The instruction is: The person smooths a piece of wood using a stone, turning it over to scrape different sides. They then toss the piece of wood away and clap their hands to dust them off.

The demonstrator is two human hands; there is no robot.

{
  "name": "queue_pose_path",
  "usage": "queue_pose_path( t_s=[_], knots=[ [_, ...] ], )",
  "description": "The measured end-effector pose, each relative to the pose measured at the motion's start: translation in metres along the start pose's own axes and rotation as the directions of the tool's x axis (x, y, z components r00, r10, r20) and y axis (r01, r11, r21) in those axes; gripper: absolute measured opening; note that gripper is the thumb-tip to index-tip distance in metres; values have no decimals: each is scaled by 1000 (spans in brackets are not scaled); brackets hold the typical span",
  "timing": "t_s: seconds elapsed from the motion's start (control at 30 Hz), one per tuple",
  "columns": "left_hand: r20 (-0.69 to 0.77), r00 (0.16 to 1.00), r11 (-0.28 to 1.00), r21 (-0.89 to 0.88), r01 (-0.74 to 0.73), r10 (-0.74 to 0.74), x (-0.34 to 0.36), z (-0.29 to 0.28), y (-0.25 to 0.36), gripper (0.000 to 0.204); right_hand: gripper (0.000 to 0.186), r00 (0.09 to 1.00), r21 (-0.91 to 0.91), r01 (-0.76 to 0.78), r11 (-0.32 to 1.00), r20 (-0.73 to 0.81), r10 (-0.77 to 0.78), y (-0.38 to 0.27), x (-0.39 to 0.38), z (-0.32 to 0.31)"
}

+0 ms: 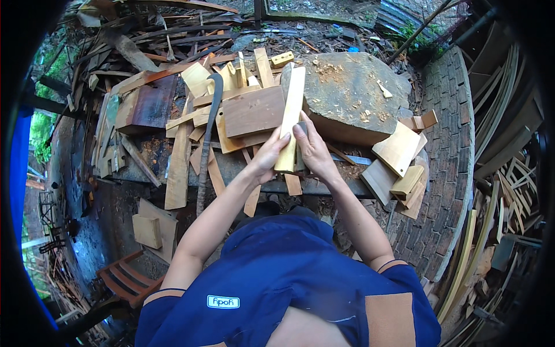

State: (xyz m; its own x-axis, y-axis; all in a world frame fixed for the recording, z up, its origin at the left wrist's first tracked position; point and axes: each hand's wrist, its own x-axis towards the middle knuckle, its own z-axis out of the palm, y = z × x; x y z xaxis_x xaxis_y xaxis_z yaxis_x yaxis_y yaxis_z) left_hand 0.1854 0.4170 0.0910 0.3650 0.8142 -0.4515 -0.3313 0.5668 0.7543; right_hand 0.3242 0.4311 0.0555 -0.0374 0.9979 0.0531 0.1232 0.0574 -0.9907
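Between my hands, a long pale wooden strip point(293, 104) stands tilted, its far end pointing toward the wood pile. My left hand point(270, 155) grips its left side, fingers wrapped near the lower end. On the other side my right hand point(315, 151) closes around the strip, with a small dark grey piece point(301, 129) under its thumb; what that piece is cannot be made out. A brown rectangular board point(253, 111) lies just left of the strip. Farther left rests a long, dark, curved tool point(216, 95) with a wrapped lower end.
A large wood block point(352, 87) strewn with shavings stands at the right. Offcuts point(399, 147) are stacked beside it, near a metal blade point(355, 159). Scrap wood point(179, 34) is heaped at the back. A brown slatted chair point(128, 277) stands at lower left.
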Motion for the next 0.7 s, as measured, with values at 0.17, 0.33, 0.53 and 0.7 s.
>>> queue_pose_path(
  t_s=[0.17,0.33,0.53,0.7],
  knots=[
    [-11,1000,998,68,5,-5,26,15,4,48,72,955,-74,-291,954,-80,285,-21,12,-51],
    [95,993,998,28,64,-66,70,1,-8,32,43,943,-97,-303,948,117,313,-6,29,-83],
    [26,996,996,22,83,-83,92,0,-42,30,58,970,-514,-244,822,-122,212,28,24,-66],
    [-140,983,988,111,-105,120,119,-20,-79,26,55,946,-647,-286,707,-74,316,22,17,-14]
  ],
)
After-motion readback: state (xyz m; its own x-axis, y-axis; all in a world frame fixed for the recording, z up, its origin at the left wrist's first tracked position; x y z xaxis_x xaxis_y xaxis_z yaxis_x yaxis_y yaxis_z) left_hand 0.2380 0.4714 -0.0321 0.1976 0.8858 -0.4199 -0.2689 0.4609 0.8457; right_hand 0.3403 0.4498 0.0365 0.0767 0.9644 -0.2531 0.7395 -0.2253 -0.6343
